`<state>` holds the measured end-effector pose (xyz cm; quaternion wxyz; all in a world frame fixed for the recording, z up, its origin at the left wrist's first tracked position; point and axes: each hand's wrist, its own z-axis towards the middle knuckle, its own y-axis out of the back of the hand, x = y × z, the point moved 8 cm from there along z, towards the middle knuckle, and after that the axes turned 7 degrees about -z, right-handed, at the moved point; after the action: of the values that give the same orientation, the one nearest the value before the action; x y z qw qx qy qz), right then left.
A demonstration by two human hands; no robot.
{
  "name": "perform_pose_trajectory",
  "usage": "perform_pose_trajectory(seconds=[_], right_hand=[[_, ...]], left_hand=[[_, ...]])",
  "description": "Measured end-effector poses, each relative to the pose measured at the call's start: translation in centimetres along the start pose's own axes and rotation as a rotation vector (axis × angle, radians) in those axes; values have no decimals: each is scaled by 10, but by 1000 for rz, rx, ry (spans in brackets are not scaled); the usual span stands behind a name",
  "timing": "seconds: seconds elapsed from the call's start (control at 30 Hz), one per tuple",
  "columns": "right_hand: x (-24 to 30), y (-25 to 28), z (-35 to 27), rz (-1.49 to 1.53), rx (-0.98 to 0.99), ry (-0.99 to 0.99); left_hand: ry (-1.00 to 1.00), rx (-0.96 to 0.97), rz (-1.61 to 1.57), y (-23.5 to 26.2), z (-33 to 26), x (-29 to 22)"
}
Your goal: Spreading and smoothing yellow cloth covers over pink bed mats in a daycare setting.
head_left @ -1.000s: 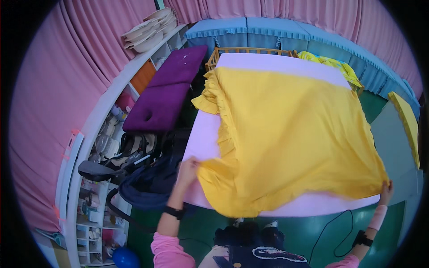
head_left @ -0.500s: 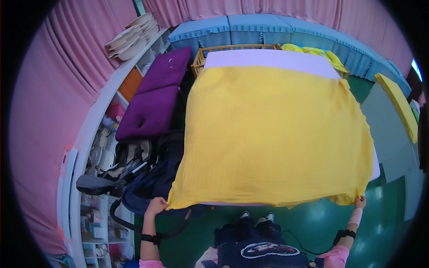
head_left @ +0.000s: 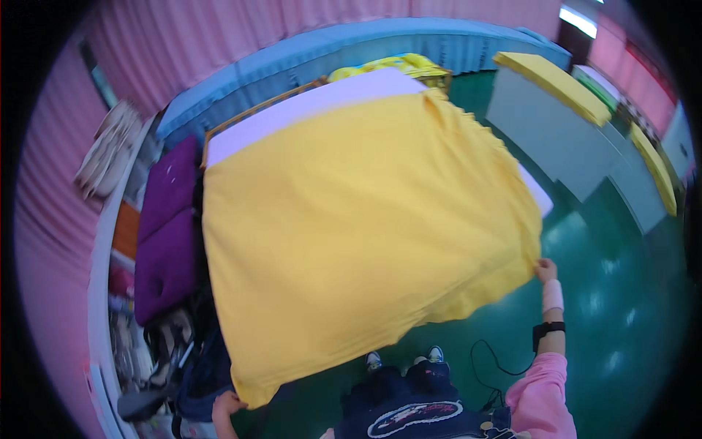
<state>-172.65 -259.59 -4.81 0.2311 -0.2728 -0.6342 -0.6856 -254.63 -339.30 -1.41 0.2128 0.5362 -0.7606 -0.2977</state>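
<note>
1. Closest in: left hand [head_left: 228, 402], low in view, fingers pinching the near left corner of a big yellow cloth [head_left: 365, 227].
2. Right hand [head_left: 545, 269] is pinching the near right corner, arm reached well out. My read: one corner each keeps that edge stretched and off the green floor [head_left: 585, 293].
3. Shoes [head_left: 436, 355] are planted just past the near edge, between the two corners, probably so the pull stays even.
4. The cloth itself lies over most of a lilac surface [head_left: 307, 106]; a far strip and the right corner peek out. I'd guess the part resting up there helps anchor it.
5. Left side: dark bundle [head_left: 197, 380], maybe a stroller, but the lens rim squashes it so don't quote me. Past it, a purple padded bench [head_left: 164, 227] runs alongside, likely parked lengthwise to save room.
6. Farthest: wooden rail [head_left: 252, 111], yellow patterned bedding [head_left: 387, 66], blue covers [head_left: 314, 62], pink curtains [head_left: 292, 29]. Off right, grey panels [head_left: 523, 121] topped with yellow pads [head_left: 552, 84].
7. Headcount: two hands, two shoes, one yellow cloth, one lilac surface, one purple bench, two yellow pads.
</note>
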Motion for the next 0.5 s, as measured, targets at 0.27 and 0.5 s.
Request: perform_pose_trajectory(seconds=[0.27,0.5], right_hand=[[-3,67,-12,8,-76,-6],[49,72,104,453,18,203]], left_hand=[[-380,-391,-415,32,-102,-214],[-1002,-550,-277,-32,-204,-521]])
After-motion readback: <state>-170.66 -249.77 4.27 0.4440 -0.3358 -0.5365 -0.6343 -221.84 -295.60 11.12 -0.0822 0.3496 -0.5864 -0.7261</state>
